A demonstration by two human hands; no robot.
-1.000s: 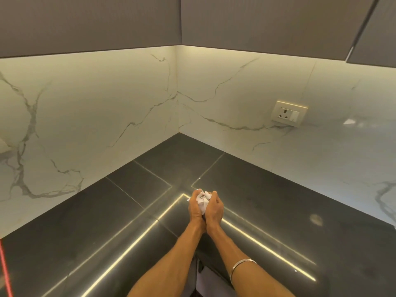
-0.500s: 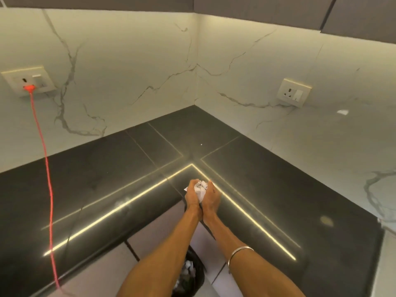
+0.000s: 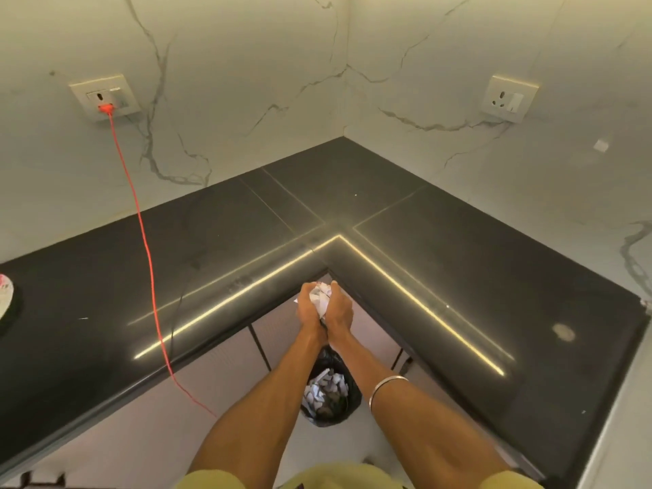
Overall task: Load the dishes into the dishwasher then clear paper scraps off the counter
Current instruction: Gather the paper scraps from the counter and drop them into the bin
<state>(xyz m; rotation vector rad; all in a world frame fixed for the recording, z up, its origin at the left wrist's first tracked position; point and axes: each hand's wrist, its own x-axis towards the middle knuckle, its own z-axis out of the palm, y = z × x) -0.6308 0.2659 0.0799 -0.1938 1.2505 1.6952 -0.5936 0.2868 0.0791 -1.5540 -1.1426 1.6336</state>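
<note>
Both hands are cupped together at lower centre of the frame, just off the inner corner of the black polished stone table [image 3: 458,277]; the left hand [image 3: 309,310] and the right hand [image 3: 339,308] are pressed heel to heel, fingers curled round a crumpled wad of white paper scraps [image 3: 320,298] clamped between them; the wad shows only at the top of the clasp.

The governing relation: the black-lined waste bin [image 3: 330,397], already holding white scraps, stands on the floor lower in the frame than the hands, partly hidden behind the wrists; it appears to lie below and nearer the person than the wad; neither hand is plainly closer to it.

Judgement: the scraps seem gathered and the drop not yet made; the hands would need to draw back over the bin before parting, or pieces may fall outside it.

An orange cable [image 3: 148,248] runs from the white wall socket [image 3: 104,97] at upper left across the table.
</note>
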